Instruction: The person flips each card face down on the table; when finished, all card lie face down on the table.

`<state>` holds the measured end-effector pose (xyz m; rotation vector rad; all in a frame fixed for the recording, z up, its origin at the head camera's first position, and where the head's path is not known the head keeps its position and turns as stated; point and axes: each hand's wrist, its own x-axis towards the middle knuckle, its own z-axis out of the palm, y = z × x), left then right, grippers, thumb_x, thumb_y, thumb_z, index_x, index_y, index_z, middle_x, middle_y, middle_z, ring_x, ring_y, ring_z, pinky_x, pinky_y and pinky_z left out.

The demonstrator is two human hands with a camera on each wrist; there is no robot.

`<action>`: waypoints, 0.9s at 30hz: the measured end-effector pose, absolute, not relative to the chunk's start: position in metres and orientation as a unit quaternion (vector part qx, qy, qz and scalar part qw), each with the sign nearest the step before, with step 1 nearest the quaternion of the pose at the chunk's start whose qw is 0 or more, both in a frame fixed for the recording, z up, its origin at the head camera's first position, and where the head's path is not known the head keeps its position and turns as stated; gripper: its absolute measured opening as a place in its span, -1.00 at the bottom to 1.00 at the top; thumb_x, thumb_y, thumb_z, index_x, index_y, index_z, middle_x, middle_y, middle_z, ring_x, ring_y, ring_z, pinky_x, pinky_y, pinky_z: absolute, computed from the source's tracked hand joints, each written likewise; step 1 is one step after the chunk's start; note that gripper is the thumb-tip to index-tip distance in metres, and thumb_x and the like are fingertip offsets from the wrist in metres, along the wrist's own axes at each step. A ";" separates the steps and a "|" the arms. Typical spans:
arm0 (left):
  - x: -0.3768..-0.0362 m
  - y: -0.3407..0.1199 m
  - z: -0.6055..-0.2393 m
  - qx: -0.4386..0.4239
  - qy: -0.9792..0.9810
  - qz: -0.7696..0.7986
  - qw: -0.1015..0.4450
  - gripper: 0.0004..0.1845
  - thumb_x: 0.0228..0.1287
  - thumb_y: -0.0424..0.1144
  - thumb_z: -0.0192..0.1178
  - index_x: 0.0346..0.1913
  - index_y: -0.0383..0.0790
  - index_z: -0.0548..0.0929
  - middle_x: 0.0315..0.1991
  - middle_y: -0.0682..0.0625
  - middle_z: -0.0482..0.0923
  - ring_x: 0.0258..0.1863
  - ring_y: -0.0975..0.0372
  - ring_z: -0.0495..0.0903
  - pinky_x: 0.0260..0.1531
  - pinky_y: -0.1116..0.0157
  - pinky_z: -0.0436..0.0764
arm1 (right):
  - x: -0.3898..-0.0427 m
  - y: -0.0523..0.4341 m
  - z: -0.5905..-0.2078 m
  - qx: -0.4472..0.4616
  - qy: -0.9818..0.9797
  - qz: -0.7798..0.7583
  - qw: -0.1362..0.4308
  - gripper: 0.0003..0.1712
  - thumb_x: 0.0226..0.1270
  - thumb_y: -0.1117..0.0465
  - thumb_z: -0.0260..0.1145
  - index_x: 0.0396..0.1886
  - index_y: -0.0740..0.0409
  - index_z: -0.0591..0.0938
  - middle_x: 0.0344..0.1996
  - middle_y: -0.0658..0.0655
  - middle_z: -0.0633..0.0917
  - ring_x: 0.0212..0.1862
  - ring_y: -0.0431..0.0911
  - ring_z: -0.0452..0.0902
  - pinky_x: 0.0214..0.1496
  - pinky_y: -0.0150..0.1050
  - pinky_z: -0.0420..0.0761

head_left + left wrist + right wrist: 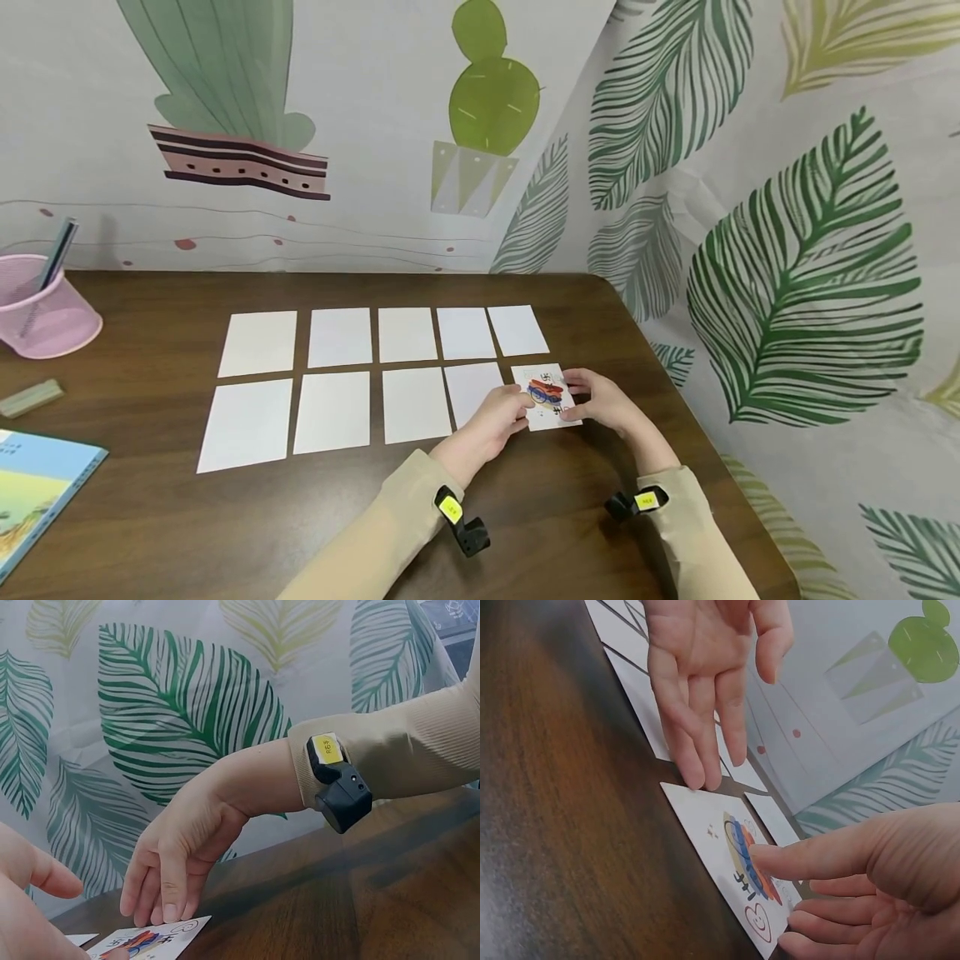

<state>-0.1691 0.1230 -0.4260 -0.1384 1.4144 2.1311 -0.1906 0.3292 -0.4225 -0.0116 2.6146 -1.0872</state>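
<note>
A white card printed with a red, blue and yellow picture and dark characters lies picture side up at the right end of the front row. My left hand is at its left edge, fingers extended and fingertips touching the card. From the other side my right hand touches the right edge with loosely bent fingers. In the right wrist view its thumb reaches over the picture. Several blank white cards form two rows to the left and behind. My left hand partly covers the neighbouring blank card.
At the far left stands a pink mesh cup with pens. A pale bar, perhaps an eraser, and a colourful book lie nearer. Patterned wall coverings border the brown table behind and at right.
</note>
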 end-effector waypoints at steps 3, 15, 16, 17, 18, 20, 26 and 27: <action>-0.171 0.123 -0.428 -0.045 0.535 0.796 0.280 -0.26 0.19 -0.47 0.00 0.43 -0.64 0.02 0.40 -0.47 0.11 0.37 -0.19 0.22 0.39 -0.03 0.29 | -0.190 0.329 -0.424 -0.006 0.917 -0.372 0.145 -0.14 0.01 0.31 0.53 0.30 0.44 0.37 0.23 0.45 0.48 0.24 0.27 0.42 0.27 0.13 0.47; -0.182 0.123 -0.435 -0.029 0.603 0.754 0.258 -0.26 0.14 -0.47 -0.01 0.41 -0.66 0.06 0.22 -0.46 0.37 0.19 -0.06 0.44 0.27 0.08 0.47 | -0.191 0.326 -0.428 -0.007 0.931 -0.343 0.125 -0.17 -0.06 0.35 0.56 0.25 0.43 0.42 0.16 0.43 0.53 0.17 0.24 0.46 0.17 0.06 0.51; -0.183 0.123 -0.435 -0.030 0.605 0.753 0.258 -0.26 0.15 -0.46 0.00 0.41 -0.66 0.07 0.20 -0.45 0.39 0.17 -0.05 0.45 0.28 0.08 0.46 | -0.191 0.325 -0.428 -0.004 0.932 -0.341 0.124 -0.17 -0.05 0.36 0.56 0.25 0.43 0.42 0.16 0.43 0.53 0.17 0.24 0.46 0.16 0.06 0.52; -0.184 0.123 -0.435 -0.030 0.606 0.751 0.259 -0.27 0.16 -0.46 0.00 0.41 -0.65 0.08 0.19 -0.45 0.40 0.16 -0.05 0.47 0.28 0.08 0.46 | -0.192 0.325 -0.429 0.000 0.932 -0.340 0.124 -0.18 -0.05 0.35 0.55 0.26 0.41 0.42 0.17 0.42 0.52 0.18 0.23 0.45 0.16 0.05 0.52; -0.185 0.124 -0.435 -0.030 0.607 0.750 0.261 -0.28 0.17 -0.46 0.00 0.41 -0.65 0.08 0.18 -0.44 0.41 0.15 -0.05 0.47 0.29 0.09 0.46 | -0.191 0.325 -0.430 0.002 0.934 -0.336 0.123 -0.18 -0.04 0.35 0.56 0.26 0.41 0.42 0.17 0.42 0.51 0.18 0.23 0.45 0.15 0.05 0.53; -0.187 0.125 -0.435 -0.031 0.610 0.747 0.264 -0.29 0.18 -0.46 0.00 0.40 -0.65 0.09 0.16 -0.44 0.42 0.14 -0.06 0.49 0.29 0.09 0.46 | -0.191 0.325 -0.430 0.009 0.935 -0.332 0.124 -0.18 -0.04 0.34 0.55 0.26 0.39 0.42 0.18 0.41 0.50 0.18 0.23 0.44 0.16 0.05 0.53; -0.194 0.132 -0.437 -0.022 0.646 0.717 0.262 -0.32 0.16 -0.48 0.01 0.36 -0.69 0.17 0.23 -0.43 0.39 -0.01 0.05 0.52 0.19 0.15 0.54 | -0.189 0.323 -0.429 0.016 0.935 -0.330 0.128 -0.18 -0.02 0.34 0.55 0.28 0.37 0.41 0.21 0.41 0.46 0.20 0.23 0.42 0.18 0.07 0.52; -0.195 0.134 -0.437 -0.018 0.650 0.713 0.262 -0.35 0.16 -0.50 0.01 0.34 -0.69 0.20 0.25 -0.42 0.38 0.00 0.05 0.53 0.19 0.15 0.54 | -0.189 0.323 -0.429 0.014 0.935 -0.330 0.129 -0.18 -0.01 0.35 0.55 0.28 0.37 0.41 0.21 0.41 0.46 0.20 0.23 0.42 0.18 0.07 0.52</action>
